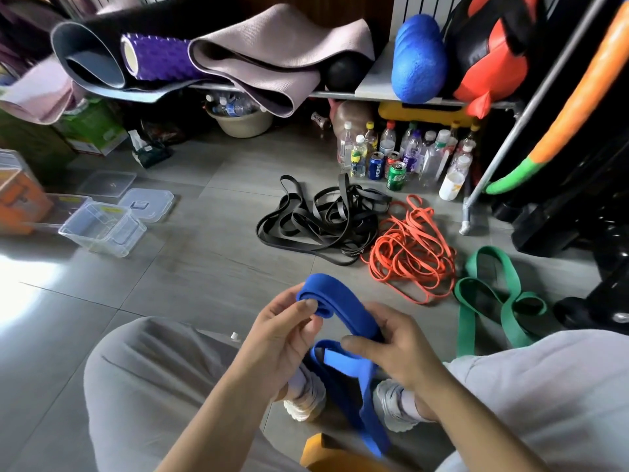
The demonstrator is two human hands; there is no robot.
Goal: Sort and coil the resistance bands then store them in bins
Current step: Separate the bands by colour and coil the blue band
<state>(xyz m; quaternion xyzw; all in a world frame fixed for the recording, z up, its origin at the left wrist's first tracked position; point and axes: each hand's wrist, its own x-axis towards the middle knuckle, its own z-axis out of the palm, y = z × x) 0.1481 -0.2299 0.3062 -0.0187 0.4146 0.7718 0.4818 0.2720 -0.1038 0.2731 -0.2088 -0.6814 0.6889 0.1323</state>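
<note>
A wide blue resistance band [335, 303] is held in front of me, its upper end rolled into a small coil. My left hand [284, 330] pinches that coil between thumb and fingers. My right hand [396, 345] grips the band just below, and the loose rest hangs down between my feet. On the floor ahead lie a tangled heap of black bands [323, 221], a heap of thin orange bands [410, 252] and a wide green band [490, 294]. Clear plastic bins [102, 228] stand at the left, apart from the bands.
Two bin lids [146, 202] lie behind the bins, beside an orange box [18, 194]. Bottles and cans [405, 155] crowd under a shelf holding rolled mats [258, 59] and a blue foam roller [418, 59]. A metal rack leg [468, 212] and black equipment stand at the right.
</note>
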